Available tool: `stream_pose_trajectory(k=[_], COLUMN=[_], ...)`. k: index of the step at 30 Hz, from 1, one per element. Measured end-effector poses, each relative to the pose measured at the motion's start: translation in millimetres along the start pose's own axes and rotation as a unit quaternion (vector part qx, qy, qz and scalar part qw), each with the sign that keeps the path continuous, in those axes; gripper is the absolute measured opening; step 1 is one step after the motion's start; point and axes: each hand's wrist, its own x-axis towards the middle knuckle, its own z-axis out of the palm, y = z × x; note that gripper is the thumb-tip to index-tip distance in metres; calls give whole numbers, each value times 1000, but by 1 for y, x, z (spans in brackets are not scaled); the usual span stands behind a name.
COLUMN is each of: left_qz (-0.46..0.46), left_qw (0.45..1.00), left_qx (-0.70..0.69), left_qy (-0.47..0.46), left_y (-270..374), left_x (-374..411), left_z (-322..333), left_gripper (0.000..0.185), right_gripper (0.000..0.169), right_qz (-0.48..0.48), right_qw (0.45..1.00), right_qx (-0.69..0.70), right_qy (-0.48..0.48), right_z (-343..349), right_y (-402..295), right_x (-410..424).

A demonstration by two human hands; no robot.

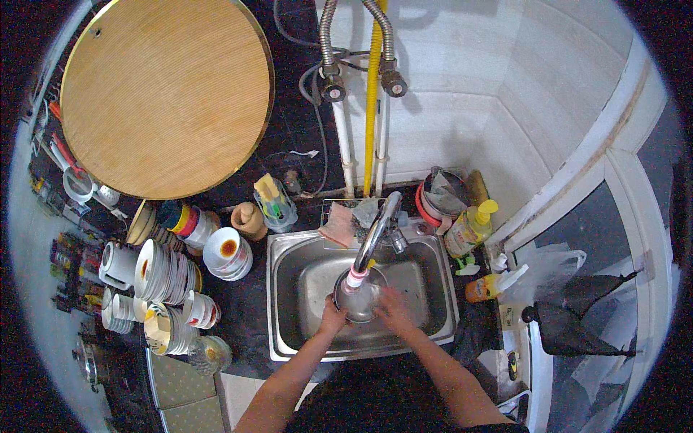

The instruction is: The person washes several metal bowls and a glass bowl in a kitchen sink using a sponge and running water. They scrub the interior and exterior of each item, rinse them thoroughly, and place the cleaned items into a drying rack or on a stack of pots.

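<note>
Under the spout of a chrome faucet (373, 238), a round metal bowl (360, 308) is held inside the stainless steel sink (433, 330). My left hand (334, 315) grips the bowl at its left side, with the thumb near the rim. At the bowl's right side is my right hand (393, 309), blurred by motion; whether its fingers grip the rim is unclear. The spout end hides part of the bowl's inside. A pink cloth (340, 223) lies on a wire rack at the sink's back edge.
Left of the sink stand stacked bowls (230, 257), stacked plates (162, 270) and a wooden mortar (249, 219). A large round wooden board (168, 97) leans behind them. A yellow pump bottle (468, 230) and a spray bottle (484, 287) stand at the right.
</note>
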Motion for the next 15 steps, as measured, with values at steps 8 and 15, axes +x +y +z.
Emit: stream_pose_trajectory(k=[8,15], left_qz=[-77,-240], left_qw=[995,955], left_qx=[-66,-130], left_qy=[-7,-118], left_y=[-10,26], left_x=[3,22], left_z=[-17,8], left_gripper=[39,41], right_gripper=[55,51], right_qz=[222,302], right_qw=[947,899], right_qx=[219,318], right_qy=[-81,8], right_z=[-37,-30], right_y=[-31,9], right_x=[27,33])
